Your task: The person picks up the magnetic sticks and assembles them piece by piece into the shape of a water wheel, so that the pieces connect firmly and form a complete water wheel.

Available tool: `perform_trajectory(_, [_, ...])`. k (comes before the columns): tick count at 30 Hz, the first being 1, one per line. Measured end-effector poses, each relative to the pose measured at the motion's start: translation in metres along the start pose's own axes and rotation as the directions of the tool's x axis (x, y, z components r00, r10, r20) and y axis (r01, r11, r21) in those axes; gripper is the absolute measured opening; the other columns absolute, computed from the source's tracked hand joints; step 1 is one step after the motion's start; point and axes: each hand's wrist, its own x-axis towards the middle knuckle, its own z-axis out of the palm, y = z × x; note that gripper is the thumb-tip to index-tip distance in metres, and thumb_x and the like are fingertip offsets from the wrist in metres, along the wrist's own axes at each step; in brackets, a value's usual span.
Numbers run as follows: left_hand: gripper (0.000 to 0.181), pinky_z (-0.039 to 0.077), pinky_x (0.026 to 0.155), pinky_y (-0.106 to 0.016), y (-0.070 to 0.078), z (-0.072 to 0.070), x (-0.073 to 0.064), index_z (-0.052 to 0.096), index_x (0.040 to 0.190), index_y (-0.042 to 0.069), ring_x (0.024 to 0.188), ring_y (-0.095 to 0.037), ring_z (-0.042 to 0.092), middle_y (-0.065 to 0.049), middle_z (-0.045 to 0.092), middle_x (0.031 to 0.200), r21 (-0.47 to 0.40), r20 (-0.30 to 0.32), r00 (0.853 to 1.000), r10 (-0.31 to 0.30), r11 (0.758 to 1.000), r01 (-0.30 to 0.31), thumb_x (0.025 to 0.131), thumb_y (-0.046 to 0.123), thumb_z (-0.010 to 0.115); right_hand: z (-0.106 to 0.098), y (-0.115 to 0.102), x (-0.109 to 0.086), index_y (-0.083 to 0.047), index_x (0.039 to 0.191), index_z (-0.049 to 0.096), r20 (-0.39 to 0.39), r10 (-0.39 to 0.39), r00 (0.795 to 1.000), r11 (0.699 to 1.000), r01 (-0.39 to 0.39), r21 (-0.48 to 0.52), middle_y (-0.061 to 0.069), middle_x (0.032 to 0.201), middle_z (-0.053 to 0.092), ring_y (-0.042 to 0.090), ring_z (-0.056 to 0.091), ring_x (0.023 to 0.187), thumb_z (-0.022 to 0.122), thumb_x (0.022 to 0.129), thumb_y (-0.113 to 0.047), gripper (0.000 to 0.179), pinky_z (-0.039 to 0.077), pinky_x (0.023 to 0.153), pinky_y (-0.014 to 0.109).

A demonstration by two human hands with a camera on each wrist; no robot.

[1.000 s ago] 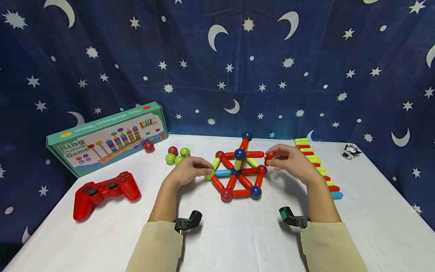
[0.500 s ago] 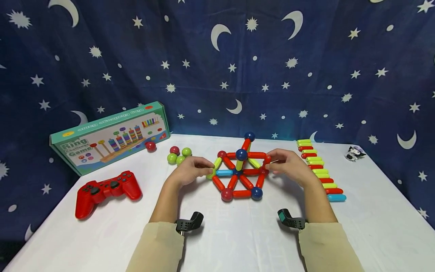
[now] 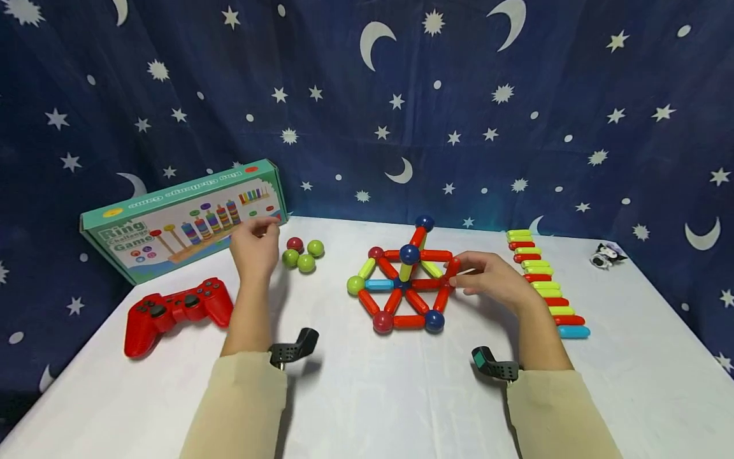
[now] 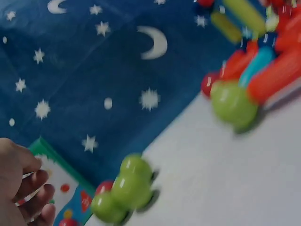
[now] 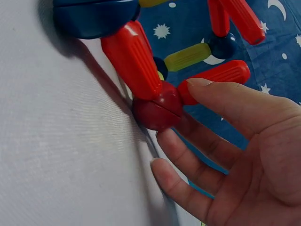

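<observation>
A structure of magnetic rods and balls (image 3: 408,322) stands mid-table, with dark blue balls on its raised part. At its right side my right hand (image 3: 493,279) pinches a red rod (image 5: 228,74) that slants up from a red ball (image 5: 157,107). The thumb lies along the rod in the right wrist view, while the lower fingers reach beside the ball. My left hand (image 3: 255,252) is in the air in front of the game box (image 3: 189,223), fingers loosely bent and holding nothing. Just below it a loose red ball (image 4: 68,222) shows in the left wrist view.
Several green balls (image 3: 306,263) and a red ball (image 3: 295,244) sit left of the structure. A red game controller (image 3: 178,312) lies at the left. Rods (image 3: 553,301) form a row at the right, near a small black-and-white figure (image 3: 606,255).
My left hand has left the structure's green ball and moved left toward the box. My right hand has brought the red rod to the red ball at the structure's right side.
</observation>
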Motion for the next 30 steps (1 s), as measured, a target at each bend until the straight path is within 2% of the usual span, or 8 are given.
perform_trajectory(3, [0.028,0.046,0.081,-0.026,0.007,-0.007,0.019,0.074,0.118,0.003,0.093,-0.023,0.062,-0.016,0.069,0.112,0.078,-0.040,0.999,-0.027,0.997,0.030,0.100,0.013,0.054,-0.005,-0.001,0.000,-0.009,0.134,0.065,-0.008,-0.010,1.000,1.000,0.010,0.002,0.018,0.135,0.066,0.035,0.059,0.125,0.078,0.091,-0.027,0.048,0.058,0.087,0.033])
perform_trajectory(6, [0.033,0.050,0.085,-0.033,0.009,-0.014,0.035,0.069,0.127,0.005,0.103,-0.031,0.063,-0.017,0.065,0.121,0.181,0.011,0.996,-0.092,0.980,0.088,0.101,0.017,0.053,-0.008,-0.001,0.001,-0.010,0.132,0.067,-0.013,-0.022,1.000,1.000,0.022,-0.008,0.017,0.134,0.066,0.035,0.059,0.124,0.077,0.091,-0.026,0.045,0.057,0.086,0.033])
perform_trajectory(11, [0.041,0.045,0.105,-0.054,0.003,-0.024,0.053,0.061,0.135,0.002,0.125,-0.042,0.055,-0.024,0.061,0.137,0.452,0.158,0.981,-0.112,0.892,0.029,0.100,0.022,0.055,-0.002,0.003,0.004,-0.011,0.127,0.070,-0.004,-0.038,0.999,0.999,0.038,-0.017,0.015,0.132,0.067,0.035,0.058,0.124,0.076,0.091,-0.028,0.040,0.056,0.087,0.033])
perform_trajectory(14, [0.043,0.040,0.112,-0.059,-0.003,-0.027,0.059,0.060,0.133,-0.002,0.127,-0.047,0.050,-0.029,0.056,0.143,0.546,0.258,0.958,-0.128,0.837,-0.035,0.098,0.022,0.057,0.002,0.007,0.004,-0.011,0.126,0.070,0.005,-0.039,0.999,0.999,0.039,-0.010,0.015,0.132,0.068,0.035,0.057,0.123,0.076,0.091,-0.028,0.038,0.056,0.088,0.035])
perform_trajectory(17, [0.042,0.042,0.108,-0.059,-0.008,-0.031,0.063,0.061,0.129,-0.005,0.118,-0.046,0.051,-0.032,0.056,0.137,0.588,0.361,0.920,-0.149,0.803,-0.101,0.095,0.020,0.061,0.007,0.009,0.004,-0.014,0.123,0.072,0.005,-0.027,1.000,1.000,0.027,-0.005,0.014,0.131,0.068,0.034,0.057,0.123,0.077,0.090,-0.028,0.036,0.056,0.089,0.037])
perform_trajectory(22, [0.035,0.046,0.099,-0.061,-0.017,-0.034,0.061,0.063,0.119,-0.007,0.106,-0.045,0.053,-0.031,0.061,0.122,0.628,0.444,0.882,-0.160,0.757,-0.180,0.091,0.013,0.067,0.012,0.012,0.005,-0.015,0.125,0.072,0.003,-0.014,1.000,1.000,0.014,0.014,0.012,0.131,0.068,0.033,0.056,0.123,0.078,0.090,-0.027,0.037,0.056,0.091,0.038])
perform_trajectory(27, [0.029,0.048,0.098,-0.060,-0.015,-0.031,0.057,0.064,0.112,-0.009,0.106,-0.045,0.055,-0.032,0.063,0.119,0.620,0.409,0.902,-0.140,0.768,-0.162,0.090,0.010,0.066,0.008,0.013,0.004,-0.015,0.125,0.072,-0.009,-0.007,1.000,1.000,0.007,0.003,0.012,0.131,0.068,0.032,0.057,0.123,0.078,0.090,-0.026,0.037,0.055,0.091,0.038])
perform_trajectory(30, [0.037,0.047,0.100,-0.060,0.002,-0.029,0.056,0.064,0.122,-0.006,0.110,-0.045,0.055,-0.033,0.061,0.128,0.584,0.369,0.922,-0.116,0.801,-0.133,0.093,0.017,0.064,0.005,0.012,0.004,-0.015,0.125,0.072,-0.015,-0.015,1.000,1.000,0.015,-0.010,0.013,0.131,0.068,0.032,0.057,0.122,0.077,0.090,-0.027,0.038,0.055,0.091,0.038])
